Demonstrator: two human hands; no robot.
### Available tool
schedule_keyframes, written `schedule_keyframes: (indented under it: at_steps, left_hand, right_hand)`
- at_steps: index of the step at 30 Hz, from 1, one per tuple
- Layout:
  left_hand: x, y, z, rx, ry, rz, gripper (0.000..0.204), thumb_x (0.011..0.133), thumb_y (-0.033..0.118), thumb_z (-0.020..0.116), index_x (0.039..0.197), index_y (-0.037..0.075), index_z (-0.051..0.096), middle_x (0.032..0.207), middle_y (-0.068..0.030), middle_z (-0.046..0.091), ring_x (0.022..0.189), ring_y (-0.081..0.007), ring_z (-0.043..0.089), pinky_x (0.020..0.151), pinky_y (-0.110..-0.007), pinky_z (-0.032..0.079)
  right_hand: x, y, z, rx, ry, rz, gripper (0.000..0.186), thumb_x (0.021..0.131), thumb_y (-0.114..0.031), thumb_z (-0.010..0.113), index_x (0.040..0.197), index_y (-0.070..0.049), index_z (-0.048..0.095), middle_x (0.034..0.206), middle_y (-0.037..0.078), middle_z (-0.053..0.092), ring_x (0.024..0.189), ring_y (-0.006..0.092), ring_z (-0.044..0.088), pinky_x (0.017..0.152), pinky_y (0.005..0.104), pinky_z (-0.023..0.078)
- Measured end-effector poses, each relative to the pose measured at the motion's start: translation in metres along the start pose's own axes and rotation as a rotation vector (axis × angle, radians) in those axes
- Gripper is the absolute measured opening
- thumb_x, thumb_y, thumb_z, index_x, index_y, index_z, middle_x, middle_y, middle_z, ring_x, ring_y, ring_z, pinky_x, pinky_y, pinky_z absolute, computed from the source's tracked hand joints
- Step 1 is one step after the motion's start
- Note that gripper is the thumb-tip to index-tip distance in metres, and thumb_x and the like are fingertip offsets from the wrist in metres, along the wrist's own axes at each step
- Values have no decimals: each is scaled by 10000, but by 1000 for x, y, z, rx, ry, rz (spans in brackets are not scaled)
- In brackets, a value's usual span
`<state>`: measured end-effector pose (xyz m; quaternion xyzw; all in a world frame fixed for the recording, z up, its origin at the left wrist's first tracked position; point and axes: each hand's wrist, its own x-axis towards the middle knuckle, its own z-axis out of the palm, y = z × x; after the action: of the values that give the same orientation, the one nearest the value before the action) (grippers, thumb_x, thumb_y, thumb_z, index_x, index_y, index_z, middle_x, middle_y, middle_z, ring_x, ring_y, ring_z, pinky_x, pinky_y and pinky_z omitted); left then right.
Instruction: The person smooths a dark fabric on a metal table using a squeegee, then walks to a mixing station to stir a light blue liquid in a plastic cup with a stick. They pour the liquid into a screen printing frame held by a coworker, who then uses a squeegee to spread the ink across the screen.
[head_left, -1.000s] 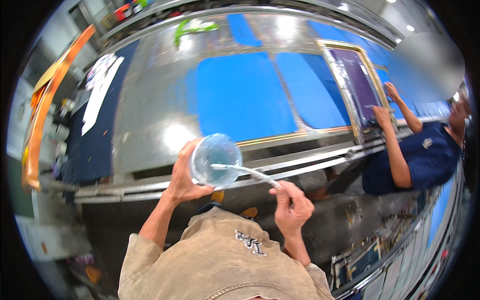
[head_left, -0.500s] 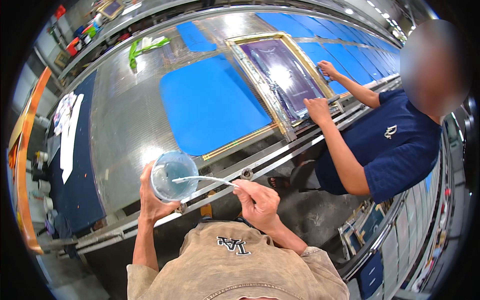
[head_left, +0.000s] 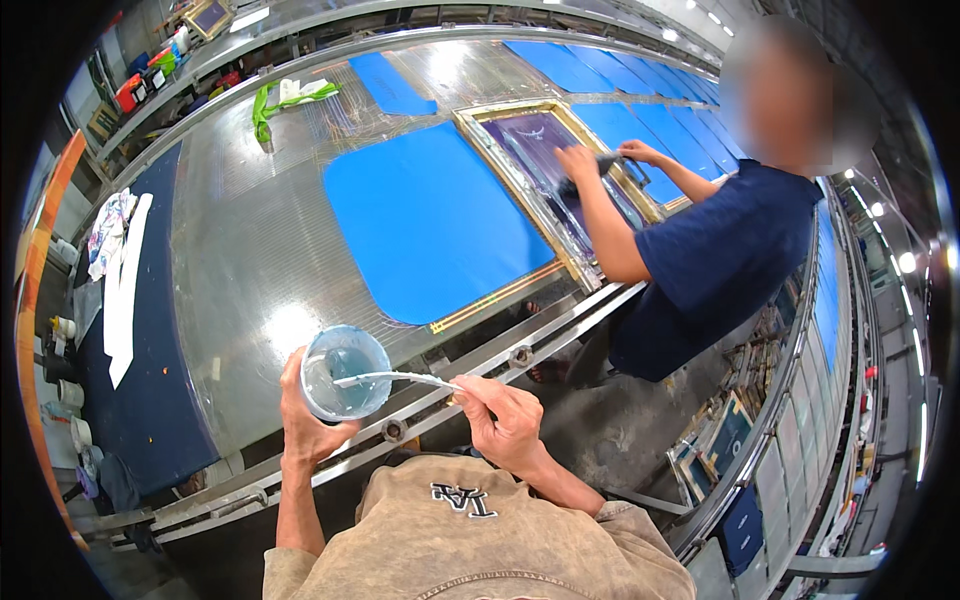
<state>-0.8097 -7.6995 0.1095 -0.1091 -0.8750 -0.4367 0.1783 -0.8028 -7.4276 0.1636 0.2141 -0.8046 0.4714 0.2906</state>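
Observation:
My left hand is wrapped round a translucent plastic cup, tilted so its open mouth faces me. Something pale and clear, perhaps a liquid or gel, lies inside. Between the fingers and thumb of my right hand is a thin whitish stirring stick, its far tip inside the cup. Both hands are above the near edge of a long work table. Beyond the cup, a large blue sheet with rounded corners lies flat on the table.
A screen printing frame rests right of the blue sheet. A co-worker leans over it, hands at a dark blurred tool. Metal rails run along the table edge. Green-and-white cloth lies farther back, white strips at left.
The co-worker has leaned in over the screen frame, moving a dark tool across it. My view has shifted slightly; my hands still hold the cup and the stick, whose tip stays inside.

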Motion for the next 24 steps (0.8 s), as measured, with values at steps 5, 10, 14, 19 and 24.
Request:
schedule_keyframes:
  at_steps: [5,10,14,19,24]
  left_hand:
    - [3,-4,-4,-78,2,-41,1015,553,207,853,1414,23,348,1350,-203,466,1263,-345,487,1063,-457,412]
    - [17,0,-7,-51,-84,14,995,557,197,844,1407,25,357,1331,-197,478,1243,-343,498,1050,-453,415]
    - [18,-1,-7,-19,-104,59,1081,534,234,853,1447,25,314,1345,-191,450,1276,-323,465,1067,-446,412]
    - [12,5,2,-35,-46,39,1055,527,195,860,1426,45,329,1344,-190,471,1262,-342,483,1060,-457,414]
    - [11,15,10,32,-30,37,1048,542,207,863,1425,50,322,1358,-193,464,1268,-345,483,1057,-461,419]
  right_hand:
    - [-1,-6,7,-42,37,16,188,863,-14,726,1042,-1,670,845,128,733,664,209,711,575,266,535]
    - [-7,-13,9,-77,52,83,194,875,-14,717,1058,1,657,853,132,734,693,196,726,587,262,545]
    - [-11,-10,9,-37,43,106,183,890,-11,701,1065,8,650,867,141,736,725,193,736,606,261,559]
    - [-9,-1,2,-11,16,73,177,897,-11,693,1068,9,650,871,146,735,723,195,738,603,264,562]
    - [-10,9,-15,-18,11,70,176,897,-16,693,1067,8,653,869,143,734,718,195,737,604,268,565]
